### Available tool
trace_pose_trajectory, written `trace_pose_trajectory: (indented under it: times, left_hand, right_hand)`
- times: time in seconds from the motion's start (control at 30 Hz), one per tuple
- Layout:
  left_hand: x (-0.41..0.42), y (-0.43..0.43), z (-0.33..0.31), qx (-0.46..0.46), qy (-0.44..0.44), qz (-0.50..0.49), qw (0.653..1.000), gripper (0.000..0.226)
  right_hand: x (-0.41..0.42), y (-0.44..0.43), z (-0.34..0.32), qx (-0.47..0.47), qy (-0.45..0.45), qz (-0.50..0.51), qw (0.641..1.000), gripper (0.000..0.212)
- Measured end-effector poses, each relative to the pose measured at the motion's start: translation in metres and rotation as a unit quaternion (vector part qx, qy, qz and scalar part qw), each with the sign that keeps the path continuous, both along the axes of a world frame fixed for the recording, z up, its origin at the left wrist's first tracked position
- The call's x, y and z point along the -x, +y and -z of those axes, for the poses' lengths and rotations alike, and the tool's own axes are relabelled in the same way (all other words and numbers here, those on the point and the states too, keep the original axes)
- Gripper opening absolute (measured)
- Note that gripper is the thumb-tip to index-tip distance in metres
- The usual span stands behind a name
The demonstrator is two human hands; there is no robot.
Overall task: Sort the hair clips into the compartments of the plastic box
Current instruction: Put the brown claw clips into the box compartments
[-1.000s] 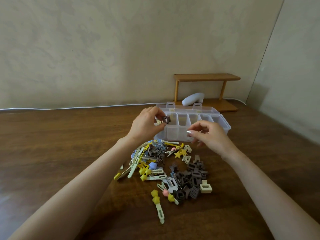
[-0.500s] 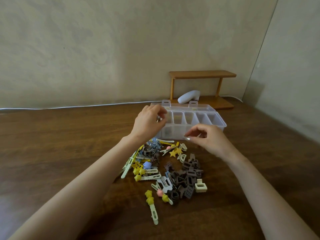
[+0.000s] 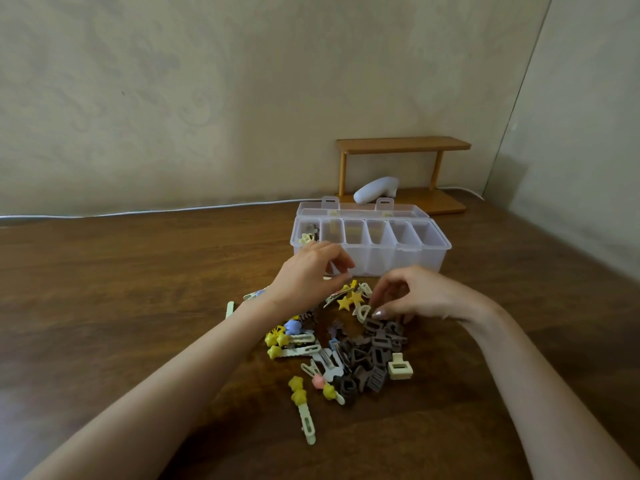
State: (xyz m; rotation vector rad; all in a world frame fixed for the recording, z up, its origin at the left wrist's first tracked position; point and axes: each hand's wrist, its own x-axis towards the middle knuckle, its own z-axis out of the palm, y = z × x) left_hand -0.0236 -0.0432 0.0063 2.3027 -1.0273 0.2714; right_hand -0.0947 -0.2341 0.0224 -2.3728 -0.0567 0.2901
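Left hand [image 3: 308,271], loosely curled and empty, hangs before the clear plastic compartment box [image 3: 398,261]; right hand [image 3: 415,296] curls onto small brown claw clips [image 3: 377,351] (grip unclear).

Readable text, labels, brands, numbers, signs: none. No legible marking shows on the plastic box [image 3: 398,261], the hair clips [image 3: 375,355], or anything else in view.
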Motion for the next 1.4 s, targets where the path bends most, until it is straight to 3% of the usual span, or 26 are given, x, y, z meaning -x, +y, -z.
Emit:
trace_pose_trajectory:
  times: [0.2,0.43,0.83,0.97,1.4]
  left_hand:
    - [0.009,-0.004,-0.001,-0.058,0.034,0.03,0.997,0.015]
    - [0.015,-0.007,0.0,-0.115,0.001,0.043,0.992,0.018]
    - [0.018,-0.007,-0.006,-0.134,0.037,0.093,0.986,0.024]
    - [0.021,-0.009,-0.006,-0.177,0.043,0.124,0.975,0.026]
    - [0.023,-0.01,-0.007,-0.179,0.05,0.15,0.971,0.014]
  right_hand:
    - [0.0,0.0,-0.001,-0.063,-0.024,0.01,0.998,0.03]
    - [-0.004,-0.002,0.004,-0.081,-0.057,0.041,0.994,0.032]
    - [-0.004,-0.002,0.003,-0.023,-0.107,0.077,0.991,0.022]
    - [-0.004,-0.002,0.004,-0.019,-0.098,0.072,0.992,0.017]
    - [0.001,-0.009,-0.003,-0.002,-0.022,0.012,1.0,0.008]
